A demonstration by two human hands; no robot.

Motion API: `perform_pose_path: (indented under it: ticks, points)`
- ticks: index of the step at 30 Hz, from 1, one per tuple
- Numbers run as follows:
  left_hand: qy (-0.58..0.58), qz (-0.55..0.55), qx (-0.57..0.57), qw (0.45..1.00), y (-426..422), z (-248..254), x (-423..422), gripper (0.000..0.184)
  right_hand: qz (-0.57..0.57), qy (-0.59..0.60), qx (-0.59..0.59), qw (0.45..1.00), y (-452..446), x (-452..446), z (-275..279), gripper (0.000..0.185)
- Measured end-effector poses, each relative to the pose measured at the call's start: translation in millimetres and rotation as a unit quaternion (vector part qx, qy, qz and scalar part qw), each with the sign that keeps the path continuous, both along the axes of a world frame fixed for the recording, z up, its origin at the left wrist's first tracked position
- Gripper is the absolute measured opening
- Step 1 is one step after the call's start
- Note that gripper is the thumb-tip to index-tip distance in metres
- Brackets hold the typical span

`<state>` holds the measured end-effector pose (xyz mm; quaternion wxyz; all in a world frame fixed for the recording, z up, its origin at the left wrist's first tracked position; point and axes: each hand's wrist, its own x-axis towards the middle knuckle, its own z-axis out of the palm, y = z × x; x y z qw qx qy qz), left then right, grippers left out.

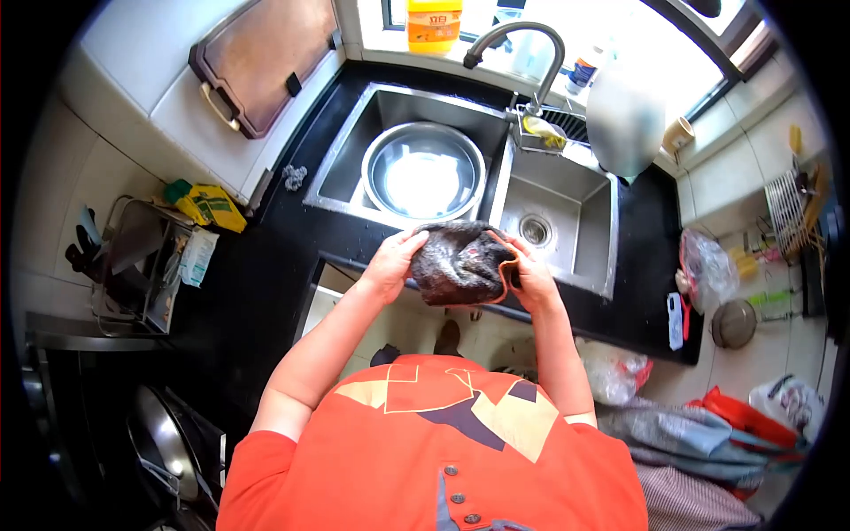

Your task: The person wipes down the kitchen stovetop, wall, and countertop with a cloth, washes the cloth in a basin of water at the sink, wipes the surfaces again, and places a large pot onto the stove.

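Observation:
A dark grey cloth (460, 264) with an orange edge is stretched between my two hands, in front of the sink's near rim. My left hand (395, 263) grips its left side, fingers curled behind it. On the right side, my right hand (530, 273) is closed on the cloth near the orange edging. Just beyond it, a round metal basin (376, 190) sits in the left sink bowl, with bright glare inside. The right sink bowl (575, 208) shows its drain.
A curved faucet (558, 53) rises behind the sink, beside a caddy (538, 142) holding something yellow. A yellow jug (434, 26) stands on the sill. Cutting boards (266, 57) lean at left; a knife rack (133, 248) is below them. A steel scrubber (294, 177) lies on the black counter.

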<state>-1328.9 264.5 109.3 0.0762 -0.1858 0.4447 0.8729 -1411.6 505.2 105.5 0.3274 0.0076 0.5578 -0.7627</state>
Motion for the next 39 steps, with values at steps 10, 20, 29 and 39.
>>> perform_pose_path:
  ticks: [10, 20, 29, 39]
  points:
    - [0.038, 0.091, -0.142, 0.985, -74, 21, -129, 0.026, 0.074, 0.289, 0.133, 0.945, -93, -182, -2, 0.025]
    - [-0.062, -0.147, -0.639, 0.752, -127, -141, -202, 0.072, 0.171, 0.455, 0.544, 0.684, -152, -258, -86, 0.027]
    - [-0.181, -0.362, -0.584, 0.703, -133, -201, -257, 0.092, 0.141, 0.351, 0.665, 0.644, -243, -267, -260, 0.048]
    - [-0.329, 0.073, -0.235, 0.912, -120, -213, -295, 0.048, 0.150, 0.178, 0.490, 0.840, -250, -281, -240, 0.028]
